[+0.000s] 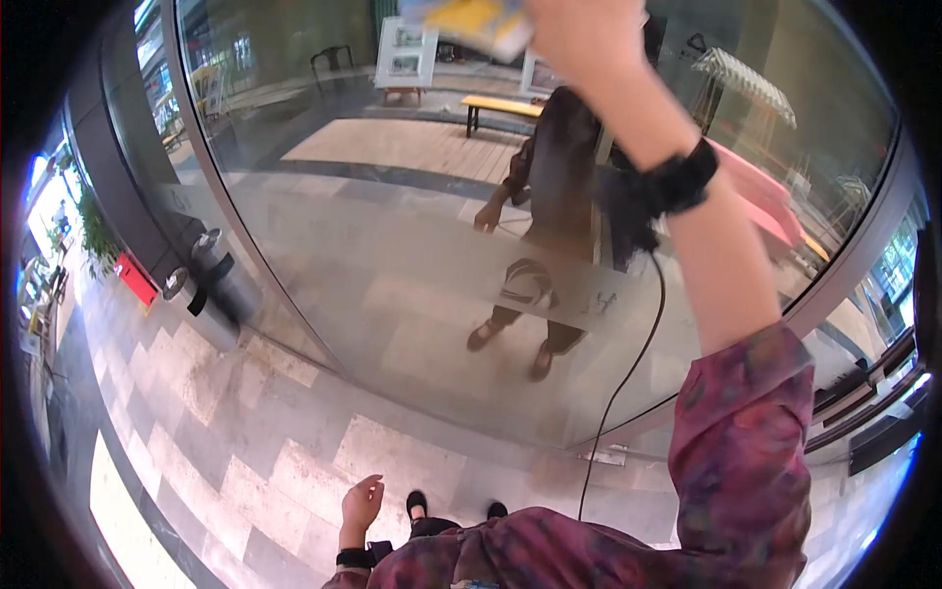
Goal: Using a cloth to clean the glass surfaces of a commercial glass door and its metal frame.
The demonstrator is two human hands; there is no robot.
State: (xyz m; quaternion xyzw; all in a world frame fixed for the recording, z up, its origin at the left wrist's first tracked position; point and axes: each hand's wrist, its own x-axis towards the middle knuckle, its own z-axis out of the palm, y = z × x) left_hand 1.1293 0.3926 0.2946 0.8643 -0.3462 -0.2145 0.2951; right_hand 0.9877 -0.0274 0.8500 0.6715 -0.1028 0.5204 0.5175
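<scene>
A large glass pane (383,243) in a metal frame stands before me and shows a reflection of my body. My right hand (589,29), raised high at the top of the view, grips a blurred yellow, white and blue cloth (478,22) close to the glass. Black bands with a small device and a cable (625,368) are on the right wrist. Down at the lower left, my left hand (363,501) hangs over the floor with nothing in it, fingers slightly curled. The left wrist wears a black band (357,558).
Beside the pane's left frame stands a metal bin (199,309), with a red box (135,280) and green plants (92,228) farther off. A yellow bench (504,107) and picture boards (406,53) appear in the glass. Underfoot are patterned tiles (294,471).
</scene>
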